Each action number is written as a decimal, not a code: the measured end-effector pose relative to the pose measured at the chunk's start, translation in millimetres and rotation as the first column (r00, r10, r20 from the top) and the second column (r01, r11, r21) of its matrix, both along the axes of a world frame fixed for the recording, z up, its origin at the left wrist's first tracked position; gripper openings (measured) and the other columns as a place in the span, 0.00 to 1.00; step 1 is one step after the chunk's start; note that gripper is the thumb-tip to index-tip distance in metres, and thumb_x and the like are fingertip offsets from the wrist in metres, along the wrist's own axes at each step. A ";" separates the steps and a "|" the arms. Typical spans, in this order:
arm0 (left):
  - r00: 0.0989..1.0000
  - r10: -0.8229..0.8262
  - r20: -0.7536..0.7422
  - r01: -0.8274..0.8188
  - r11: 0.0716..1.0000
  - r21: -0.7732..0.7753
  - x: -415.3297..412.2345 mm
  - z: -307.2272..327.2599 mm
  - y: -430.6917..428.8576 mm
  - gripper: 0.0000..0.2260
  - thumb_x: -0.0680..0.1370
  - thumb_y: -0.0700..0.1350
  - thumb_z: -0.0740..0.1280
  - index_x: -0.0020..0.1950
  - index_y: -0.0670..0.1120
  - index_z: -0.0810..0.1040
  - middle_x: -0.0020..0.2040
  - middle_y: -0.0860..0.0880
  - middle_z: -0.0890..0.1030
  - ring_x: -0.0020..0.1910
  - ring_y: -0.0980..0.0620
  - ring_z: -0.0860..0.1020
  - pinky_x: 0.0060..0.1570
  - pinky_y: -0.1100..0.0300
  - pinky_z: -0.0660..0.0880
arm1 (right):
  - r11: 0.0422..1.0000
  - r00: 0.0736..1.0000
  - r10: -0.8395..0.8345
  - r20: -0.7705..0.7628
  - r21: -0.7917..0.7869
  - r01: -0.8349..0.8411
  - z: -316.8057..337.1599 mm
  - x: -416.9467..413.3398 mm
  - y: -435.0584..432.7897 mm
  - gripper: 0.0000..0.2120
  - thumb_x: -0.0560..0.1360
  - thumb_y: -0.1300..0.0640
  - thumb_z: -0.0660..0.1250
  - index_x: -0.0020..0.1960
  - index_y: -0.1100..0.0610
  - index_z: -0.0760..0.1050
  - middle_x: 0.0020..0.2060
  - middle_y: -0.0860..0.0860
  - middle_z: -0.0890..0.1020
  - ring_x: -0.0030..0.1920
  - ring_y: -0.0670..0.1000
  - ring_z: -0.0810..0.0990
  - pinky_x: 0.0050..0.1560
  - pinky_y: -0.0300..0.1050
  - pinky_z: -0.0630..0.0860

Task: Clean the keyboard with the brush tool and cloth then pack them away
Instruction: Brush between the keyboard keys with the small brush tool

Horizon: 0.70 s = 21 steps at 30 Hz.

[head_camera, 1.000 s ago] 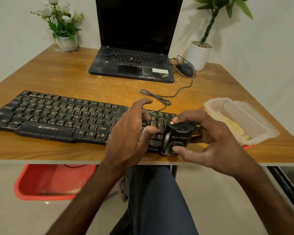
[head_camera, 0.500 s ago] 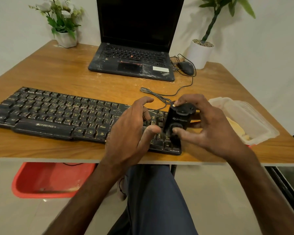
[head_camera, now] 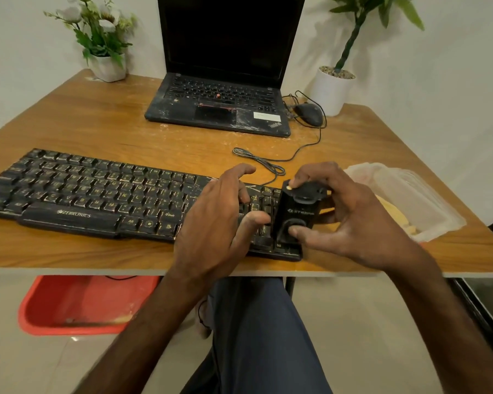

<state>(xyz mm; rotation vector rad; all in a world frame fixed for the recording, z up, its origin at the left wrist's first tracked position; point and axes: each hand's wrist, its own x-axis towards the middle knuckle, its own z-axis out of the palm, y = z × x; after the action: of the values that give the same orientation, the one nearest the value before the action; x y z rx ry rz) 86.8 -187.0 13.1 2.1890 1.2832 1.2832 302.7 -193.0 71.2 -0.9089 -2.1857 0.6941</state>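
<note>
A long black keyboard [head_camera: 91, 194] lies along the front of the wooden table [head_camera: 103, 120]. My right hand [head_camera: 350, 220] grips a small black brush tool [head_camera: 296, 213] upright over the keyboard's right end, thumb on its lower front and forefinger on its top. My left hand [head_camera: 219, 220] rests on the keys just left of the tool, fingers loosely bent, thumb near the tool. A yellow cloth [head_camera: 393, 211] shows partly behind my right hand, inside the clear container.
A clear plastic container [head_camera: 410, 194] sits at the right front. An open black laptop [head_camera: 222, 103], a wired mouse [head_camera: 309, 113] and two white potted plants [head_camera: 108, 66] [head_camera: 332, 89] stand at the back. A red bin [head_camera: 80, 305] lies on the floor under the table.
My right hand has carried the brush tool up from the table's front edge onto the keyboard's right end and stood it more upright. My left hand has stayed on the keys.
</note>
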 end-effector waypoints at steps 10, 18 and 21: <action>1.000 -0.030 0.001 0.030 1.000 -0.004 0.3 -0.6 0.2 0.45 0.75 0.76 0.38 0.75 0.44 0.64 0.51 0.51 0.73 0.47 0.54 0.74 0.45 0.56 0.72 | 0.985 0.990 -0.141 -0.029 0.096 0.143 -5.6 -4.8 20.7 0.27 0.71 0.64 0.76 0.62 0.50 0.67 0.54 0.41 0.75 0.54 0.46 0.80 0.46 0.37 0.81; 0.999 -0.041 -0.027 0.041 0.999 0.006 0.3 -3.7 1.1 0.44 0.75 0.75 0.39 0.76 0.45 0.63 0.51 0.52 0.72 0.45 0.57 0.72 0.42 0.60 0.68 | 0.984 0.992 -0.120 0.032 0.135 0.114 -3.4 -5.7 21.2 0.27 0.71 0.63 0.76 0.62 0.48 0.66 0.55 0.38 0.75 0.54 0.42 0.80 0.46 0.32 0.79; 0.999 -0.048 -0.023 0.048 0.999 -0.002 0.6 -2.2 -0.3 0.44 0.75 0.76 0.40 0.76 0.44 0.63 0.51 0.52 0.72 0.43 0.58 0.71 0.41 0.62 0.67 | 0.980 0.986 -0.160 -0.051 0.109 0.165 -6.5 -7.3 28.0 0.27 0.71 0.66 0.76 0.62 0.52 0.66 0.53 0.38 0.74 0.54 0.42 0.79 0.45 0.32 0.78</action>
<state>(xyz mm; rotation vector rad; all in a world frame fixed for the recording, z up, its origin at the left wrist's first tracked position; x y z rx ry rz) 87.4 -187.3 10.8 2.2266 1.2319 1.2420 295.4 -165.0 64.7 -0.9917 -2.0643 0.5017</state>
